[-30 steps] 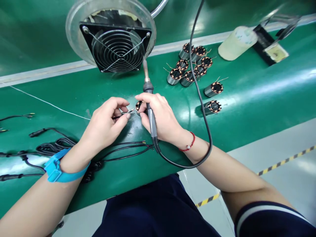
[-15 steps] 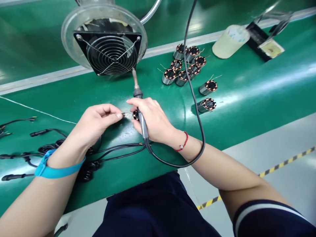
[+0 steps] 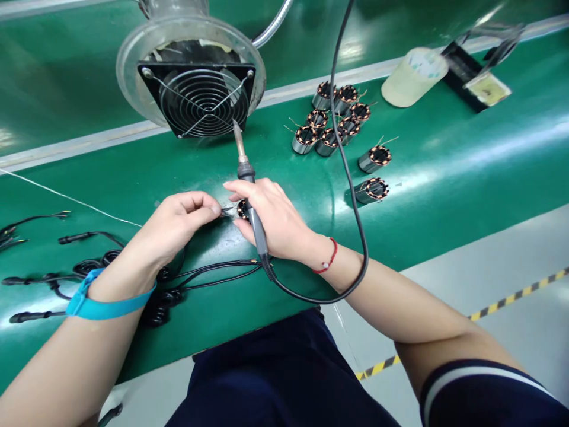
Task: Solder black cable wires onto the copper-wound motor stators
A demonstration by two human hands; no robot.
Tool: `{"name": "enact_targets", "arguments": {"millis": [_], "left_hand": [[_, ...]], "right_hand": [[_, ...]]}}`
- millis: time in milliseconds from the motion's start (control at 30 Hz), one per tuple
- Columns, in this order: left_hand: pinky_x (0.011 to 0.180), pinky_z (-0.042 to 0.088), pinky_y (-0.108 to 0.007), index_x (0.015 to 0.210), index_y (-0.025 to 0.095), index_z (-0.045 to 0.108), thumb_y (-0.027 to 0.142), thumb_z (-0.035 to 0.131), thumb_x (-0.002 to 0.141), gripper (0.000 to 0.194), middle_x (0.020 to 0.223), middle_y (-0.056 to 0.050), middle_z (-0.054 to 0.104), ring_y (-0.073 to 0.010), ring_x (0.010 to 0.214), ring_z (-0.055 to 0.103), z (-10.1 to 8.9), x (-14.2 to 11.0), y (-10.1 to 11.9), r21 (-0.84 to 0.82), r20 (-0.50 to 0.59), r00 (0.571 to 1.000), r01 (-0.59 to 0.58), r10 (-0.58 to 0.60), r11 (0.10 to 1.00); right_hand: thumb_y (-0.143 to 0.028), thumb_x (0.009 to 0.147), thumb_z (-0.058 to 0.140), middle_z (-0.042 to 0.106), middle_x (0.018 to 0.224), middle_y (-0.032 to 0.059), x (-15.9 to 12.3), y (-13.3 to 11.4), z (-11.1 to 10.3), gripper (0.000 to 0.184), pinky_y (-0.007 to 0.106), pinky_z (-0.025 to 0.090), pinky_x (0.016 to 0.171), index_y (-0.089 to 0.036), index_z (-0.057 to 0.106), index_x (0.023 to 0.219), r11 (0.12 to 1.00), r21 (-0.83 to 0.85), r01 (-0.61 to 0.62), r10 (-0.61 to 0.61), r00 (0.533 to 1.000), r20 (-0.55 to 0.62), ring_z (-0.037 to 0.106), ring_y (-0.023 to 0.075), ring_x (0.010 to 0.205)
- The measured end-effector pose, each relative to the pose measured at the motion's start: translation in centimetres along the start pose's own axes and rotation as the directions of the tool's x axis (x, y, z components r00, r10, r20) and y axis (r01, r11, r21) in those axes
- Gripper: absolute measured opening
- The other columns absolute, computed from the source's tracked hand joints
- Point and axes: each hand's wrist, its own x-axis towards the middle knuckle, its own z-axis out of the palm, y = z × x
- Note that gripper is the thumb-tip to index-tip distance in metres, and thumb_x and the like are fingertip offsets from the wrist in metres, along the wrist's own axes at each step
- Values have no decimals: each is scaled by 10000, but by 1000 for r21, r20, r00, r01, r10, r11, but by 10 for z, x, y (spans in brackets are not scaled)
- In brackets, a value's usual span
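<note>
My left hand (image 3: 184, 222) is closed in a pinch on a thin dark wire (image 3: 226, 210), whose end points at a motor stator (image 3: 242, 209). That stator, with copper windings and a dark core, is mostly hidden behind my right hand (image 3: 273, 216). A soldering iron (image 3: 254, 216) lies between the thumb and the palm of my right hand, its tip up and away from me near the fan. The thumb and fingertips of this hand are around the stator. Its cable loops over my right forearm. Several black cables (image 3: 217, 267) with stripped ends lie below my hands.
A fume fan (image 3: 208, 107) with a wire guard stands at the back. Several stators (image 3: 329, 139) are grouped right of it, with two more (image 3: 372, 190) apart. A pale roll (image 3: 415, 77) and an iron stand with sponge (image 3: 489, 89) are at back right. Solder wire (image 3: 71, 196) crosses the left.
My left hand has drawn back slightly left from the stator, its fingers now pinched closer. The soldering iron's tip has tilted left in my right hand. The view has shifted a little.
</note>
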Motion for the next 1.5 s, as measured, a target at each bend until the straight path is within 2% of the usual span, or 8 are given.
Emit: {"name": "enact_targets", "arguments": {"millis": [333, 600, 800, 1033, 1200, 1333, 1400, 1500], "left_hand": [[657, 421, -259, 682, 159, 704, 331, 775, 647, 189, 681, -3, 683, -118, 623, 544, 8, -3, -1, -76, -43, 998, 32, -35, 997], [649, 410, -264, 667, 164, 700, 386, 684, 747, 237, 673, -9, 672, -146, 655, 549, 10, -2, 1, 158, 144, 987, -99, 77, 982], [595, 380, -248, 740, 168, 703, 327, 631, 754, 175, 718, -7, 688, -126, 611, 506, -1, 3, 7, 150, -199, 976, -63, 93, 987], [553, 336, -245, 730, 142, 665, 238, 600, 743, 117, 677, 9, 621, -88, 579, 448, -56, 39, 11, 137, -480, 865, -91, 147, 986], [698, 412, -230, 847, 109, 614, 247, 506, 860, 176, 815, 40, 609, -70, 785, 555, -75, 31, 31, 161, -564, 779, -222, 274, 962], [507, 307, -243, 848, 154, 661, 301, 563, 858, 176, 643, 49, 554, -50, 506, 409, -56, 5, 36, 197, -434, 847, -243, 307, 950], [525, 336, -250, 801, 176, 697, 332, 605, 824, 183, 599, 34, 568, -87, 517, 442, -38, -4, 29, 282, -190, 949, -192, 251, 940], [625, 425, -262, 815, 192, 715, 401, 560, 845, 262, 718, -10, 675, -154, 651, 575, -9, -11, 16, 340, 121, 976, -214, 183, 916]], "right_hand": [[-246, 962, 436, 681, 988, 39, 2, 3, 4, 337, 372, 408, 890, -209, 488, 1293, 989, -133, 62, -70, 996, -60, 549, 216, 941], [-183, 913, 479, 706, 900, -1, 5, -4, 14, 309, 352, 413, 855, -199, 518, 1219, 998, 1, -63, 62, 981, -184, 589, 198, 901], [-151, 865, 514, 704, 1072, 37, 6, 0, 1, 414, 381, 456, 961, -221, 491, 1272, 989, 93, -113, 133, 956, -261, 621, 208, 1037], [-155, 866, 526, 707, 1045, 33, -1, 13, -22, 391, 415, 501, 954, -251, 501, 1244, 987, 122, -105, 137, 945, -298, 670, 209, 988], [-164, 878, 537, 704, 1061, 37, -2, 9, -31, 394, 407, 511, 942, -254, 491, 1259, 993, 87, -76, 97, 954, -284, 671, 213, 1000], [-193, 893, 519, 705, 1068, 75, -6, 12, -58, 318, 427, 512, 892, -221, 521, 1209, 978, -204, -44, 3, 980, -199, 657, 254, 978], [-196, 894, 494, 699, 1044, 106, -9, 17, -76, 288, 429, 509, 832, -194, 536, 1179, 912, -402, -79, 29, 991, -129, 651, 278, 932], [-147, 878, 456, 686, 991, 118, -7, 30, -98, 320, 386, 486, 745, -172, 533, 1188, 785, -602, -147, 130, 989, -72, 634, 275, 862]]}}
